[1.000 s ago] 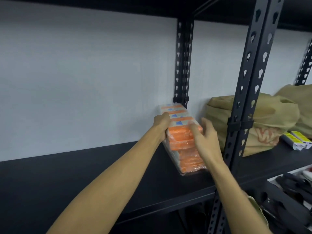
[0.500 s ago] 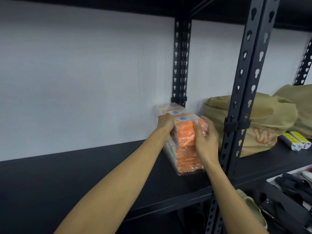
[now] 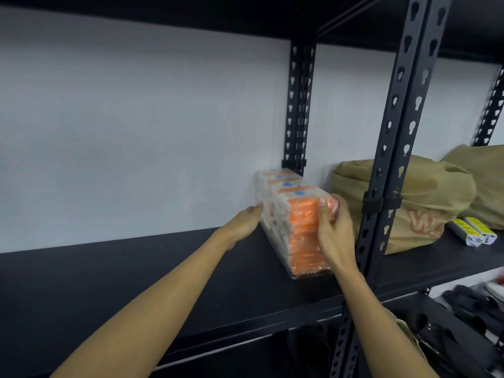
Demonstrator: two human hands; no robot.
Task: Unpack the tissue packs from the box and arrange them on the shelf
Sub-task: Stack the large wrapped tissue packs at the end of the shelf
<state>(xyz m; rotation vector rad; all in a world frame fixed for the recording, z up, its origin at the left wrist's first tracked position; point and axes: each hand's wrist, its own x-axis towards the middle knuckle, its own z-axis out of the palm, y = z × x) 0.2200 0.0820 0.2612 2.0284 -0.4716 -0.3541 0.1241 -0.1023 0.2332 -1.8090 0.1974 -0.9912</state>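
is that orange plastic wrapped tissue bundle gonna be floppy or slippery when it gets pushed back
The orange plastic-wrapped tissue bundle probably gives a little: it looks like soft packs in loose film. The glossy wrap may slide easily on the smooth black shelf. Standing taller than wide, it might tip, which may be why both hands flank it.

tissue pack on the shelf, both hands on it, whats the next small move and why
Probably let go with both hands. The tissue pack already sits flat on the shelf, its far end by the rear upright. The left hand only touches its side, and the right hand wraps its front corner.
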